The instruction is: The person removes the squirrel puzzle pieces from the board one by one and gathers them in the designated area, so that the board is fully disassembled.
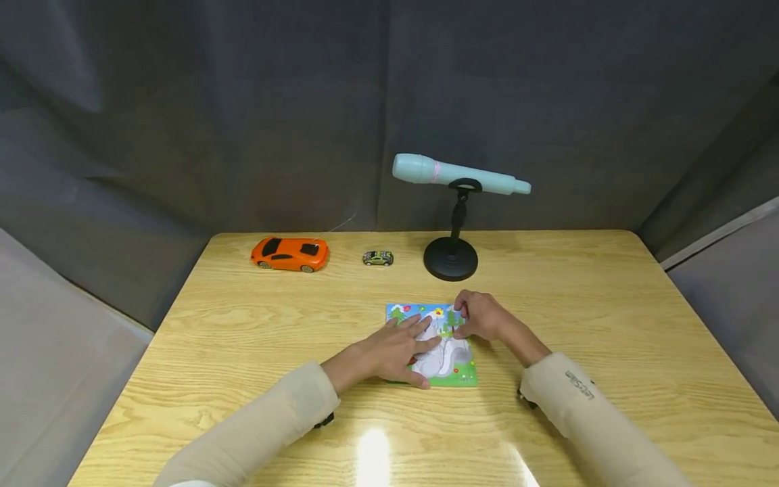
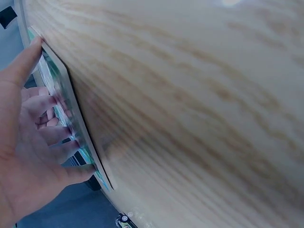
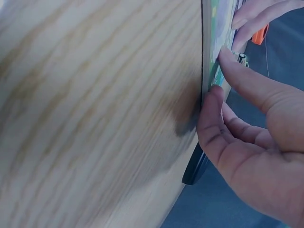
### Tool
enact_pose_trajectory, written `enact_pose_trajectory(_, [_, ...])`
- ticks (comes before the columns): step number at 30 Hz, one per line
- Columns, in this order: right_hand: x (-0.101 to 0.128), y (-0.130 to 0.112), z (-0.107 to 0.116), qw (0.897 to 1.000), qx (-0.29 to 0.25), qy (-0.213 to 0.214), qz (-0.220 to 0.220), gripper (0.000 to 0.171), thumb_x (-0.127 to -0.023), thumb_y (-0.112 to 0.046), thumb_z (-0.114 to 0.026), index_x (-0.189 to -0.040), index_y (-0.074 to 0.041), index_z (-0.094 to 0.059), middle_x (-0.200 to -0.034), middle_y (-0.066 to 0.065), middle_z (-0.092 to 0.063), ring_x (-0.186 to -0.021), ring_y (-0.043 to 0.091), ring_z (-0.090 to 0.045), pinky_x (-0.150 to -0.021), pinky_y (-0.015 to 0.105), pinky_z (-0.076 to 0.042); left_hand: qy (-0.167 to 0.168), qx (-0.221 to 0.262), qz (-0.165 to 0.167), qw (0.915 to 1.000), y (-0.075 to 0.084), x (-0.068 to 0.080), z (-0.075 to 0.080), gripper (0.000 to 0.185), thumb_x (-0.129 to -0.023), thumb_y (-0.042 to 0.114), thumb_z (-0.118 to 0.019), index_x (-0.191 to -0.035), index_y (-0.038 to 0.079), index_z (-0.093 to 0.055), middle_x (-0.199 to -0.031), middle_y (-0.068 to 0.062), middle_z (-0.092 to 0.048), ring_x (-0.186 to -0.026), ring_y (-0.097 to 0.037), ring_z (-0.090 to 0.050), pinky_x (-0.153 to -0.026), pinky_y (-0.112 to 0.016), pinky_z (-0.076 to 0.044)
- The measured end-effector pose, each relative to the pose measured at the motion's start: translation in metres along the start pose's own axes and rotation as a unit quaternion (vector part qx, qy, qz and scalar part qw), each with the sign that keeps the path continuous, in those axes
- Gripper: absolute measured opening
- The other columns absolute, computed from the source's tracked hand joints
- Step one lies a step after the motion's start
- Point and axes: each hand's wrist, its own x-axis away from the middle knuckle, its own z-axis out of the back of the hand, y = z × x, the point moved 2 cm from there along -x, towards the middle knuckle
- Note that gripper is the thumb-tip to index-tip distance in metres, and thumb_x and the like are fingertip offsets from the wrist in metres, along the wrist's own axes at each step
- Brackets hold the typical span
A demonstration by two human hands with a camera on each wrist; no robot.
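One glossy, wood-grained tabletop (image 1: 292, 318), backed by dark, creased cloth (image 1: 292, 135), bears a flat picture board (image 1: 449, 358) under the spread left hand (image 1: 394, 349); the right hand (image 1: 483, 318) pinches its nearest edge.

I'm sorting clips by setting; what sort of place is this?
Perhaps a curtained booth set up for recording, judging by the dark cloth hanging behind the table and the microphone resting on a stand.
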Motion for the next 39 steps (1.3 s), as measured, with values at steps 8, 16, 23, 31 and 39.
enact_pose_trajectory(8, [-0.002,-0.001,0.004,1.000,-0.003,0.003,-0.004,0.044,-0.073,-0.013,-0.081,-0.105,0.001,-0.054,-0.088,0.010,-0.056,-0.076,0.018,-0.048,-0.070,0.029,-0.042,-0.003,-0.003,0.004,1.0000,0.000,-0.001,0.002,0.083,-0.081,0.067,-0.057,-0.150,0.030,-0.028,-0.161,-0.008,-0.012,-0.148,-0.028,-0.011,-0.114,-0.057,-0.020])
enact_pose_trajectory(16, [-0.006,-0.009,0.007,0.998,0.017,0.031,-0.047,0.030,-0.079,-0.019,-0.077,-0.094,0.000,-0.060,-0.078,0.005,-0.060,-0.073,0.017,-0.053,-0.068,0.030,-0.046,-0.002,-0.004,0.003,1.0000,-0.001,-0.001,0.004,0.084,-0.081,0.066,-0.057,-0.150,0.029,-0.028,-0.161,-0.008,-0.012,-0.148,-0.028,-0.011,-0.114,-0.057,-0.020])
enact_pose_trajectory(23, [-0.008,-0.009,0.007,0.998,0.028,0.026,-0.051,0.027,-0.079,-0.018,-0.077,-0.093,-0.002,-0.060,-0.076,0.003,-0.056,-0.072,0.017,-0.050,-0.068,0.029,-0.043,0.001,-0.005,0.001,1.0000,-0.001,-0.002,0.003,0.083,-0.081,0.066,-0.057,-0.150,0.029,-0.028,-0.160,-0.008,-0.012,-0.148,-0.028,-0.012,-0.114,-0.057,-0.021])
enact_pose_trajectory(31, [-0.002,-0.002,0.011,0.996,-0.069,0.057,-0.008,0.005,-0.088,-0.004,-0.062,-0.089,0.000,-0.061,-0.071,0.009,-0.063,-0.059,0.014,-0.057,-0.054,0.023,-0.045,-0.009,0.001,0.007,0.9999,0.002,-0.002,0.003,0.084,-0.081,0.066,-0.058,-0.150,0.030,-0.027,-0.161,-0.007,-0.010,-0.148,-0.028,-0.011,-0.114,-0.056,-0.021])
enact_pose_trajectory(39, [0.007,0.014,0.023,0.988,-0.140,0.069,-0.023,0.007,-0.091,-0.003,-0.057,-0.096,0.003,-0.060,-0.082,0.016,-0.063,-0.073,0.025,-0.062,-0.060,0.027,-0.050,-0.005,0.000,0.008,1.0000,0.001,0.000,0.002,0.084,-0.081,0.065,-0.059,-0.150,0.029,-0.028,-0.160,-0.008,-0.013,-0.148,-0.028,-0.012,-0.114,-0.056,-0.022])
